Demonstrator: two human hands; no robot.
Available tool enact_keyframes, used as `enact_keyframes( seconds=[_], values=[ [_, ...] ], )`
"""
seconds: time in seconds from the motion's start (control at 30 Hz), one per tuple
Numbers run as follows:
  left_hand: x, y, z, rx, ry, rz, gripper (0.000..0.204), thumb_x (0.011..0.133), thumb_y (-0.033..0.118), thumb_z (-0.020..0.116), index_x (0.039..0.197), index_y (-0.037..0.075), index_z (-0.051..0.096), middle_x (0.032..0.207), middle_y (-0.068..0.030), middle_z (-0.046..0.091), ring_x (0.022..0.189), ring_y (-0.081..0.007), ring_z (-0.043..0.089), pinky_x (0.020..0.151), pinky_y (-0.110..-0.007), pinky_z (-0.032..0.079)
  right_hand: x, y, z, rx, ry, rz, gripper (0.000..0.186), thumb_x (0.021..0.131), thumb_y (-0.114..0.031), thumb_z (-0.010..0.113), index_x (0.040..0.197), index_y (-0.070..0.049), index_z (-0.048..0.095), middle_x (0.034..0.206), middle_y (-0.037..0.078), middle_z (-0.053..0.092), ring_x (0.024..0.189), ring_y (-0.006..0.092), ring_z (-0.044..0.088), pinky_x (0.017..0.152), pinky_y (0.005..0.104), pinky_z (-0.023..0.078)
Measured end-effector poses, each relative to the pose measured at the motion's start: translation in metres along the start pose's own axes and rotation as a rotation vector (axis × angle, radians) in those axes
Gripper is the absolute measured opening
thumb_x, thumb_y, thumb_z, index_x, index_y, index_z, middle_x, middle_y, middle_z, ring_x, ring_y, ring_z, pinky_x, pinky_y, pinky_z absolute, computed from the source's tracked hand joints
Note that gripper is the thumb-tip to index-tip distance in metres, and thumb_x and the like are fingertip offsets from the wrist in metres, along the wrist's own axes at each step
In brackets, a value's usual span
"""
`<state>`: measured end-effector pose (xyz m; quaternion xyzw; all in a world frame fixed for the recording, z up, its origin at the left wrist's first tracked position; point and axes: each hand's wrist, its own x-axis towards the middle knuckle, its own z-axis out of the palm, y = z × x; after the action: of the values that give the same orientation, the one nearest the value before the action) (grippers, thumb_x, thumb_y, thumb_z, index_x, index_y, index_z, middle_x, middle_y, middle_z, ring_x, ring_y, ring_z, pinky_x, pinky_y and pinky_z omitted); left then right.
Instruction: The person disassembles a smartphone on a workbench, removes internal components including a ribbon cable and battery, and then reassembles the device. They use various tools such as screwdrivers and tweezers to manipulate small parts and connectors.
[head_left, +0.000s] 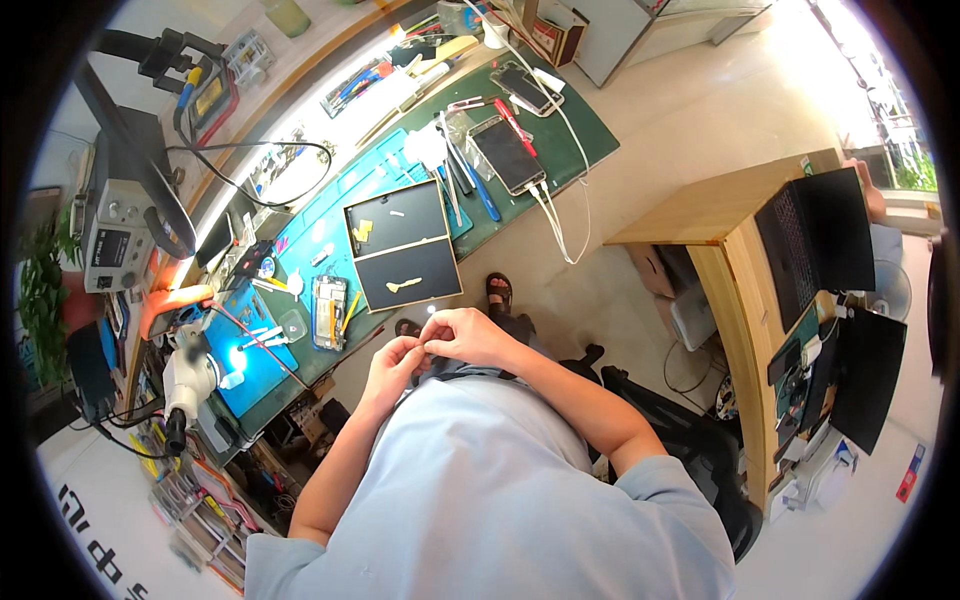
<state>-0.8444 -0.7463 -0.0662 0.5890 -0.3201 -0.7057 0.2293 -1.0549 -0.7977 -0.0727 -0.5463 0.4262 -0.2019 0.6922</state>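
Note:
My left hand (393,365) and my right hand (466,336) meet in front of my body, just off the bench's near edge. Both are closed, with thumbs and fingertips pinched together; whatever they hold, if anything, is too small to make out. Nearest to them on the bench lies a shallow black box (398,248) with two sections. Small yellow pieces (361,231) sit in its far section, and a pale strip (404,285) in its near one. Left of the box is an opened phone (329,312) with its insides showing, beside a yellow stick (351,312).
Another phone (506,155) with white cables lies farther along the green mat (588,140), near a blue-handled tool (486,198) and a red pen (515,126). A microscope (190,380) stands at the left. A wooden desk (735,330) with laptops is at the right.

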Motion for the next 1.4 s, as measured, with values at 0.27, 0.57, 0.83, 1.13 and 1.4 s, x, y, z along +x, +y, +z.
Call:
enact_keyframes(
  seconds=[0.27,0.57,0.83,1.13,1.4],
  values=[
    [0.024,0.012,0.031,0.027,-0.048,-0.045,0.018,0.101,0.017,0.06,0.11,0.002,0.064,0.091,-0.0024,0.068,0.085,-0.0094,0.064,0.077,-0.025,0.051,-0.013,0.015,-0.028,0.122,0.071,0.069,0.016,0.088,-0.012,0.071,0.1,-0.001,0.072,0.088,0.009,0.075,0.083,0.0141,0.072,0.077,0.0289,0.056],
    [0.027,0.011,0.031,-0.029,-0.005,-0.026,0.017,0.1,0.016,0.061,0.109,0.002,0.065,0.093,-0.0035,0.069,0.086,-0.011,0.065,0.078,-0.026,0.051,-0.002,0.014,-0.033,0.097,0.007,0.062,0.015,0.088,-0.011,0.072,0.099,-0.001,0.071,0.087,0.006,0.074,0.081,0.0122,0.07,0.077,0.0286,0.055],
    [0.025,0.002,0.028,-0.056,0.016,-0.016,0.017,0.101,0.015,0.061,0.11,0.001,0.065,0.095,-0.0033,0.07,0.088,-0.0103,0.066,0.079,-0.025,0.052,0.003,0.014,-0.031,0.097,-0.031,0.067,0.015,0.088,-0.011,0.071,0.099,-0.001,0.071,0.087,0.006,0.073,0.082,0.0116,0.069,0.078,0.0284,0.055],
    [0.026,0.004,0.03,-0.053,0.006,0.003,0.017,0.101,0.015,0.061,0.11,0.002,0.065,0.094,-0.0024,0.07,0.087,-0.0094,0.065,0.079,-0.025,0.051,0.001,0.007,-0.036,0.06,-0.035,0.054,0.014,0.089,-0.009,0.07,0.099,0.0,0.07,0.088,0.007,0.073,0.082,0.0122,0.069,0.078,0.0288,0.055],
    [0.026,0.003,0.032,-0.056,-0.005,0.017,0.016,0.101,0.015,0.06,0.109,0.001,0.065,0.093,-0.0021,0.069,0.086,-0.009,0.064,0.079,-0.025,0.052,-0.001,0.01,-0.038,0.087,-0.035,0.067,0.015,0.088,-0.009,0.07,0.1,0.0,0.071,0.09,0.008,0.074,0.084,0.0131,0.07,0.08,0.0293,0.056]
  ],
)
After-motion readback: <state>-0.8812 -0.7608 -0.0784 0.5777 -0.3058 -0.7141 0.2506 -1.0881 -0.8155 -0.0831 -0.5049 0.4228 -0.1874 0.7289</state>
